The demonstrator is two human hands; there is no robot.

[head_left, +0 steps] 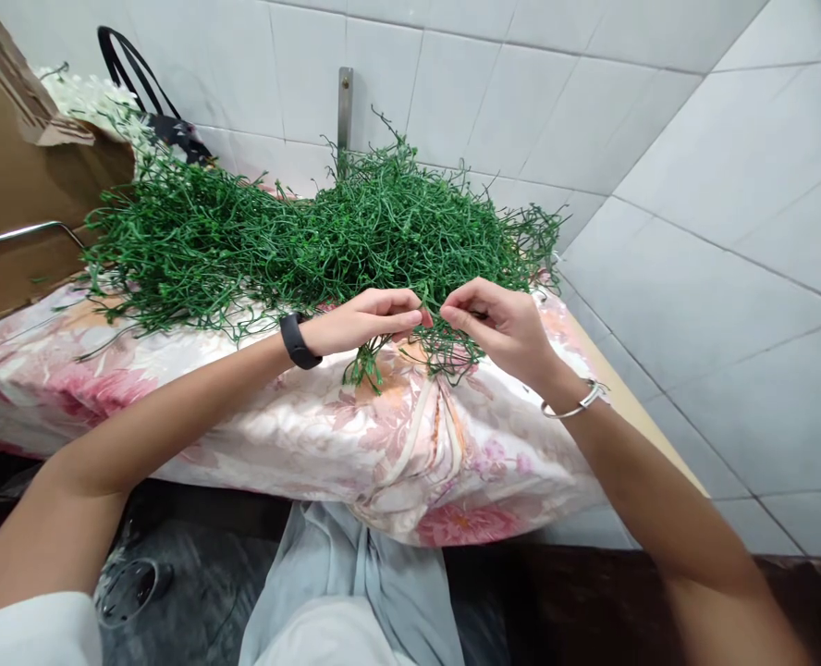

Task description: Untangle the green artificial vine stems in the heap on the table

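Note:
A large heap of thin green artificial flower stems (397,227) lies across the cloth-covered surface. At its front edge my left hand (375,319) is closed in a pinch on a green stem (365,365), whose branched end hangs below the palm. Close to the left fingertips, my right hand (500,328) pinches thumb against fingers. Whatever sits between the right fingertips is too small to make out. Some loose stems (445,356) lie on the cloth just beneath both hands.
A floral cloth (278,425) covers the surface. To the left stands a cardboard box (29,185) with white flowers (95,97) and a black-handled bag (175,134) behind it. White tiled walls (694,231) close off the back and right. A dark container (129,587) stands below.

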